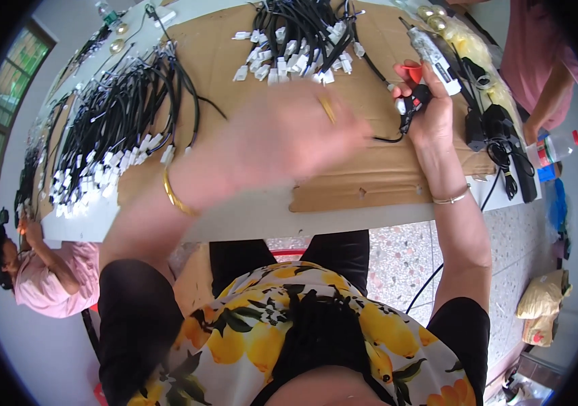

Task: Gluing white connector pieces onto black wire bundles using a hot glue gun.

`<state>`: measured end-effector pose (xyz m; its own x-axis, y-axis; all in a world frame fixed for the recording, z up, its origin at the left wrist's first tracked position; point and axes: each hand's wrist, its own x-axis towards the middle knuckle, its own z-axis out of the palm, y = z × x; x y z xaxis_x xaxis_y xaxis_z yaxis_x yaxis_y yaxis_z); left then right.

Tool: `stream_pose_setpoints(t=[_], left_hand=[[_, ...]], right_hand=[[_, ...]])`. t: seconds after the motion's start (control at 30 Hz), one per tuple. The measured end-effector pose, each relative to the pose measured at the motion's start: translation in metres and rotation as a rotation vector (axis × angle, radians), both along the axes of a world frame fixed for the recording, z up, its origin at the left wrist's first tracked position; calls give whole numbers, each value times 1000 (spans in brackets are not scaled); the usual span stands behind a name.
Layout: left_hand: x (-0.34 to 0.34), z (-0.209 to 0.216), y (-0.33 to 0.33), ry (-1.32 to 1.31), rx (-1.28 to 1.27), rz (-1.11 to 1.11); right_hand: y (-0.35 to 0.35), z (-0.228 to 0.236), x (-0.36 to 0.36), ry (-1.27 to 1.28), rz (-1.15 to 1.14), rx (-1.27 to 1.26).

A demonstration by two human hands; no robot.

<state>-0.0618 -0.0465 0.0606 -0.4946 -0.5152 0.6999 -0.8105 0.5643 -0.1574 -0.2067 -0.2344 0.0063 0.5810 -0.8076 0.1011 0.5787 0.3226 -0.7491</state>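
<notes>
My right hand (431, 115) is closed round the black handle (419, 98) of what looks like a hot glue gun, with a white body (432, 57), a red trigger (412, 70) and a pointed nozzle. A white connector (400, 105) and a short black cable (390, 140) show beside the handle at the same hand. My left hand (302, 128) is smeared by motion over the cardboard, just left of my right hand. The cable's left end passes behind its fingertips, so I cannot tell whether they grip it.
Bundles of black cables with white connectors lie at the left (120, 115) and far middle (295, 40) of the cardboard (228, 61). Black adapters (498, 125) with cords and a plastic bottle (556, 147) are at the right. Other people in pink stand left (65, 277) and right (532, 54).
</notes>
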Motion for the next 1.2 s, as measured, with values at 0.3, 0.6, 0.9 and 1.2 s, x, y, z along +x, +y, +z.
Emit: stream_pose_setpoints(t=[0.3,0.6,0.9,1.2], left_hand=[[208,-23,-46,200,296,899],[172,-44,-85,243,570,1212],[182,-50,-103,110,698,1134],[196,-34,-106,1429,532,781]], right_hand=[[-2,-2,5,61,37,-104],[-4,-4,6,117,70,-88],[-9,-6,5,137,55,-119],[-11,-4,5,175,8,-119]])
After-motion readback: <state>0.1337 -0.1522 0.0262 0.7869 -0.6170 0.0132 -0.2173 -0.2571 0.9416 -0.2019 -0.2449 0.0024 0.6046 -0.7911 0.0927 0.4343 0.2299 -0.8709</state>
